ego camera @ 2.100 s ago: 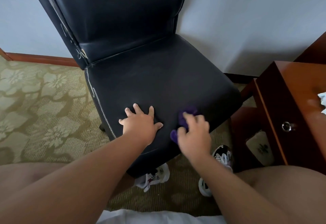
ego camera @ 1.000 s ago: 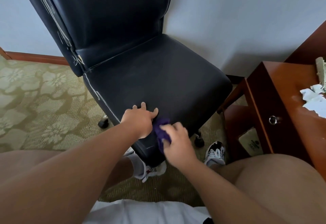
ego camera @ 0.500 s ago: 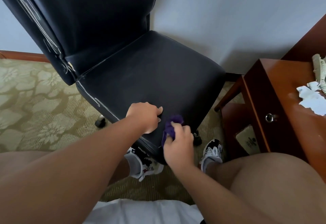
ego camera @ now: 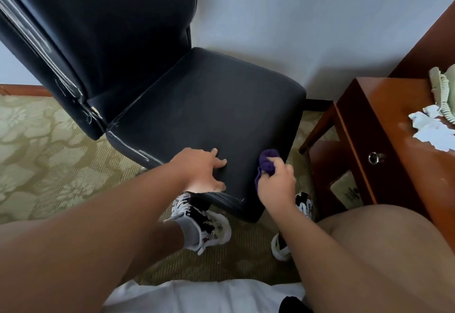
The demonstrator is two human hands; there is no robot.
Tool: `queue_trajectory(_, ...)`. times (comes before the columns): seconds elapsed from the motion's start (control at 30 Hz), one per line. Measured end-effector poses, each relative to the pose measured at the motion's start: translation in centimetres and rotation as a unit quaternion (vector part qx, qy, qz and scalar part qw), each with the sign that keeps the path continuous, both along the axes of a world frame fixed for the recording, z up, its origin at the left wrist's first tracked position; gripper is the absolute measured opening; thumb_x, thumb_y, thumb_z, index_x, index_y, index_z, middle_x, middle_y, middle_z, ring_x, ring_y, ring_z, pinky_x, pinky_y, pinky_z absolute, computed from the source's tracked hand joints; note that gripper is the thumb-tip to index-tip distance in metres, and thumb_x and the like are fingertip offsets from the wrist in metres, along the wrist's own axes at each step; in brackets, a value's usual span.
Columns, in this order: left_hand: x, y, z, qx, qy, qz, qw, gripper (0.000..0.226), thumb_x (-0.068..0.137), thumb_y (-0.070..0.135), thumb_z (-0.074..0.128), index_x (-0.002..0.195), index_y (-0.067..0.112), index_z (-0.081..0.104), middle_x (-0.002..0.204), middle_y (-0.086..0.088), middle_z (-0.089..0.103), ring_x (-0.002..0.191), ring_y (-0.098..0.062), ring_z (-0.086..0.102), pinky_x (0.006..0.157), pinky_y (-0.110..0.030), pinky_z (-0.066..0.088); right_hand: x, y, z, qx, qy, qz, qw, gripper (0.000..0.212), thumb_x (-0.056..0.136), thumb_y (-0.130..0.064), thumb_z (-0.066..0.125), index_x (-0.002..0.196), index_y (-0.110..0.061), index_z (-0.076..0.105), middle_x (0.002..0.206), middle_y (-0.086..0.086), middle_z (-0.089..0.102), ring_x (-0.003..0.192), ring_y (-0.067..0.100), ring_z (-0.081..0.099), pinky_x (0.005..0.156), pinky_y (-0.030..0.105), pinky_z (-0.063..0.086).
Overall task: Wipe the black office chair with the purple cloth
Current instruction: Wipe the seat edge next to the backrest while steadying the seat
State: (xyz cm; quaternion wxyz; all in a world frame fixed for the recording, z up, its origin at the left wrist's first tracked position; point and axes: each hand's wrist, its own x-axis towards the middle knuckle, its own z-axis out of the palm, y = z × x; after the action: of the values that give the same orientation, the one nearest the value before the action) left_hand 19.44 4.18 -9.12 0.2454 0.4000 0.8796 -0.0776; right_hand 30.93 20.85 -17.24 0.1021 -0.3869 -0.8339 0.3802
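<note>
Two bare hands meet the front of the black office chair (ego camera: 204,115), a padded, leather-look seat with a tall back whose left edge is scuffed pale. The left hand (ego camera: 200,169) rests on the near left part of the seat, its fingers (ego camera: 216,157) released and stretched loosely across the top surface, while the thumb drops over the front edge. It holds nothing.

The right hand (ego camera: 277,182) has its fingers clenched round the purple cloth (ego camera: 267,163), a small bunched rag of soft fabric. The cloth touches the seat's near right corner, and most of it is tucked under the knuckles.

Below the seat, the person's feet stand on a green and beige floral carpet (ego camera: 49,152) in black-and-white patterned sneakers. The left sneaker (ego camera: 202,224) is beneath the left hand, and the right sneaker (ego camera: 304,204) shows just beside the right wrist.

To the right stands a reddish-brown wooden counter (ego camera: 394,115), well apart from the cloth, with a round metal drawer knob (ego camera: 374,158) on its front. On its top lie crumpled white tissue (ego camera: 433,130) and a pale green telephone with a coiled cord (ego camera: 443,86); the tissue lies right by the cord. A plain pale wall (ego camera: 295,17) rises behind the chair, with a wooden baseboard (ego camera: 24,89) at far left.
</note>
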Motion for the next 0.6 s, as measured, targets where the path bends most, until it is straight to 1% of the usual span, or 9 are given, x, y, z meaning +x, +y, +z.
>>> queue_trajectory(0.07,0.5,0.0,-0.4,-0.044,0.006,-0.044,0.998,0.11,0.078,0.075,0.064,0.163,0.037,0.006,0.171,-0.002,-0.003,0.156,-0.028,0.015,0.118,-0.039,0.028,0.0,0.3,0.4,-0.026,-0.006,-0.03,0.999,0.029,0.096,-0.021,0.053,0.124,-0.025,0.057,0.12,0.005,0.048,0.113,0.032,0.053,0.097,0.041,0.045)
queue_trajectory(0.1,0.7,0.2,-0.8,-0.064,0.017,-0.062,0.996,0.119,0.074,0.074,0.068,0.163,0.033,0.0,0.171,-0.006,-0.007,0.156,-0.031,0.011,0.12,-0.041,0.026,0.1,0.1,0.6,-0.032,-0.009,-0.039,0.999,0.028,0.097,-0.023,0.053,0.124,-0.024,0.056,0.121,0.006,0.048,0.114,0.032,0.052,0.096,0.042,0.046)
queue_trajectory(0.13,0.8,0.6,-1.2,-0.077,0.033,-0.076,0.994,0.124,0.074,0.07,0.072,0.163,0.031,-0.004,0.17,-0.01,-0.008,0.156,-0.035,0.012,0.121,-0.043,0.025,0.3,-0.5,0.8,-0.018,-0.015,-0.037,0.999,0.027,0.097,-0.024,0.054,0.124,-0.023,0.055,0.121,0.006,0.048,0.115,0.031,0.051,0.095,0.042,0.046)
queue_trajectory(0.2,1.1,1.6,-2.0,-0.082,0.068,-0.087,0.991,0.122,0.077,0.06,0.076,0.163,0.026,-0.003,0.17,-0.017,-0.003,0.153,-0.041,0.019,0.119,-0.045,0.029,1.0,-2.4,1.3,0.06,-0.032,0.008,0.998,0.031,0.095,-0.025,0.056,0.127,-0.024,0.054,0.121,0.004,0.048,0.114,0.027,0.049,0.089,0.039,0.048)
queue_trajectory(0.3,1.5,2.7,-2.8,-0.07,0.103,-0.08,0.989,0.11,0.081,0.051,0.072,0.163,0.023,0.005,0.169,-0.019,0.007,0.148,-0.041,0.029,0.113,-0.044,0.035,1.5,-5.4,1.8,0.151,-0.042,0.101,0.982,0.042,0.092,-0.026,0.059,0.133,-0.03,0.049,0.121,-0.003,0.047,0.11,0.02,0.045,0.084,0.036,0.051)
queue_trajectory(0.37,1.5,2.6,-3.3,-0.046,0.105,-0.068,0.991,0.105,0.083,0.054,0.069,0.163,0.028,0.006,0.17,-0.015,0.008,0.15,-0.037,0.028,0.112,-0.043,0.036,1.5,-6.2,1.6,0.174,-0.049,0.128,0.975,0.047,0.091,-0.026,0.06,0.137,-0.029,0.047,0.121,-0.004,0.047,0.109,0.019,0.045,0.083,0.034,0.05)
queue_trajectory(0.47,1.4,2.2,-3.8,-0.006,0.088,-0.042,0.995,0.105,0.083,0.06,0.068,0.163,0.035,0.004,0.171,-0.008,0.005,0.154,-0.03,0.021,0.113,-0.043,0.037,1.2,-5.3,1.4,0.18,-0.044,0.138,0.973,0.047,0.092,-0.027,0.059,0.138,-0.03,0.048,0.121,-0.004,0.048,0.109,0.019,0.046,0.081,0.034,0.048)
queue_trajectory(0.53,1.5,2.2,-3.9,0.007,0.08,-0.035,0.996,0.106,0.083,0.063,0.067,0.162,0.036,0.003,0.171,-0.006,0.003,0.155,-0.028,0.018,0.113,-0.044,0.037,0.9,-3.9,1.3,0.155,-0.034,0.099,0.982,0.043,0.093,-0.027,0.059,0.136,-0.031,0.051,0.121,-0.004,0.048,0.11,0.02,0.047,0.08,0.035,0.048)
queue_trajectory(0.6,1.8,2.5,-4.1,0.017,0.079,-0.029,0.996,0.106,0.084,0.066,0.066,0.162,0.036,0.001,0.171,-0.005,0.002,0.156,-0.027,0.016,0.114,-0.044,0.037,0.7,-1.8,0.9,0.079,-0.021,-0.018,0.996,0.035,0.095,-0.028,0.056,0.13,-0.029,0.055,0.122,-0.001,0.049,0.113,0.023,0.048,0.08,0.038,0.048)
